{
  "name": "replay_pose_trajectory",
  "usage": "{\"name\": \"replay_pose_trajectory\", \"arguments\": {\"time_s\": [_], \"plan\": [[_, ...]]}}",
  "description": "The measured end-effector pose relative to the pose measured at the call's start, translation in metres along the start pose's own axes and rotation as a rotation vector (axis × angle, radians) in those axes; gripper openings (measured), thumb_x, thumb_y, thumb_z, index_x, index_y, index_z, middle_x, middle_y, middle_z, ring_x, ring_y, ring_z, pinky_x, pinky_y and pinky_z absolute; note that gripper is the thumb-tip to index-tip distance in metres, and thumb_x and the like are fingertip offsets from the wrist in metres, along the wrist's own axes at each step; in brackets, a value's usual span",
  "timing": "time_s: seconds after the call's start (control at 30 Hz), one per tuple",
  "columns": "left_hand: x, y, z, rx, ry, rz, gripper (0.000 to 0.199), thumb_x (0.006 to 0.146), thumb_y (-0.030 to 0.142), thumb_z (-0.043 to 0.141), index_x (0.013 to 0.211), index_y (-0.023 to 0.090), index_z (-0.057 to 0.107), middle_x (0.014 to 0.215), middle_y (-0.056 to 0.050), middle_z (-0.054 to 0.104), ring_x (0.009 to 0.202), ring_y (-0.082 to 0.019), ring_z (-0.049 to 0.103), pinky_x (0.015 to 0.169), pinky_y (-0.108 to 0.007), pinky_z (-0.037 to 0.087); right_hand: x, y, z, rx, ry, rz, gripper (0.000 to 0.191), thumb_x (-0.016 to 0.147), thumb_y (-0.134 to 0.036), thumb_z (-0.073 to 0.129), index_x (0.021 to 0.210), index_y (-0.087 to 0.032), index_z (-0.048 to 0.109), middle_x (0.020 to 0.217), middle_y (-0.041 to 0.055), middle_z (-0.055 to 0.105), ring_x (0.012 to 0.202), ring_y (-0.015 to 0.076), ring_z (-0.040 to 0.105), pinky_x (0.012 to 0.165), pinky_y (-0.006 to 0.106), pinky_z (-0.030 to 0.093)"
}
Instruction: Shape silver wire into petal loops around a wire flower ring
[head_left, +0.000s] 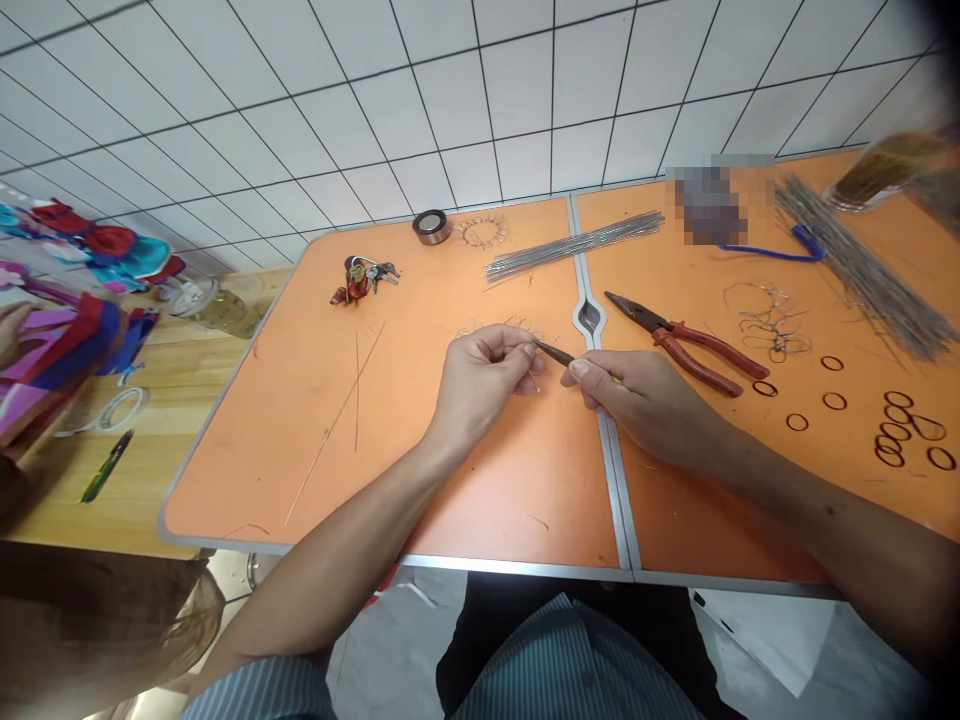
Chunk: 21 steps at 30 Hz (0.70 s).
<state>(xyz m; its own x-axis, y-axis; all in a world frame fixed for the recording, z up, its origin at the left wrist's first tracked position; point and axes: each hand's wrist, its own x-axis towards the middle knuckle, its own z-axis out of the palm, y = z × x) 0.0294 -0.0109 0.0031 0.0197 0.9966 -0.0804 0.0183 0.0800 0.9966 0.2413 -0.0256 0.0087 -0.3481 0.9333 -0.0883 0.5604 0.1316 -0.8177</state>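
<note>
My left hand (487, 375) is closed in a pinch over the orange table. Thin looped wire (517, 322) shows behind and below its fingers, and part of it is hidden by the hand. My right hand (626, 385) is wrapped round a slim dark pointed tool (556, 353) with a bit of yellow near its rear; most of its handle is covered. The tool's tip meets the left fingertips, where the wire is too fine to make out. Red-handled long-nose pliers (675, 340) lie just beyond my right hand, jaws slightly apart.
Around lie wire bundles (574, 247) (870, 270), a tape roll (431, 227), keys (367, 278), a wire ring (481, 232), tangled wire (772, 320), several dark rings (892, 430) and straight wires (337, 420). A person's hand (11, 335) holds ribbons at the left table.
</note>
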Motion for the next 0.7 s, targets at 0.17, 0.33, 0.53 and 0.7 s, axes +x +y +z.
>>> {"name": "replay_pose_trajectory", "arguments": {"time_s": [0.17,0.33,0.53,0.7], "plan": [[-0.0014,0.0011,0.0011,0.007,-0.001,-0.004,0.011,0.088,0.025,0.080,0.087,0.014,0.078,0.079,-0.006,0.081,0.056,-0.011,0.068,0.056,-0.023,0.058,0.0000,-0.0015,0.0002,-0.007,0.014,-0.005,0.044,0.112,-0.049,0.044,0.088,-0.022,0.069,0.069,-0.0010,0.052,0.065,0.0178,0.048,0.063,0.037,0.032],[-0.0009,0.0004,0.0008,0.003,-0.010,-0.036,0.012,0.087,0.026,0.080,0.085,0.014,0.078,0.076,-0.004,0.080,0.054,-0.011,0.067,0.055,-0.022,0.057,-0.0015,-0.0053,0.0010,-0.049,0.042,-0.020,0.042,0.111,-0.043,0.045,0.077,-0.023,0.058,0.064,-0.0030,0.040,0.061,0.0158,0.040,0.063,0.037,0.026],[0.0004,-0.0050,-0.0019,0.013,-0.012,-0.049,0.014,0.085,0.028,0.082,0.085,0.015,0.079,0.077,-0.005,0.081,0.054,-0.011,0.068,0.056,-0.022,0.059,-0.0008,-0.0012,0.0050,-0.140,0.078,-0.045,0.044,0.110,-0.039,0.047,0.070,-0.025,0.037,0.062,-0.0035,0.040,0.059,0.0145,0.037,0.062,0.038,0.024],[-0.0003,-0.0062,-0.0025,0.028,-0.004,-0.053,0.016,0.084,0.030,0.083,0.083,0.014,0.079,0.078,-0.006,0.081,0.055,-0.012,0.068,0.058,-0.024,0.062,0.0002,0.0006,0.0060,-0.194,0.066,-0.041,0.042,0.111,-0.038,0.046,0.072,-0.025,0.040,0.065,-0.0032,0.044,0.062,0.0151,0.037,0.063,0.039,0.023]]}}
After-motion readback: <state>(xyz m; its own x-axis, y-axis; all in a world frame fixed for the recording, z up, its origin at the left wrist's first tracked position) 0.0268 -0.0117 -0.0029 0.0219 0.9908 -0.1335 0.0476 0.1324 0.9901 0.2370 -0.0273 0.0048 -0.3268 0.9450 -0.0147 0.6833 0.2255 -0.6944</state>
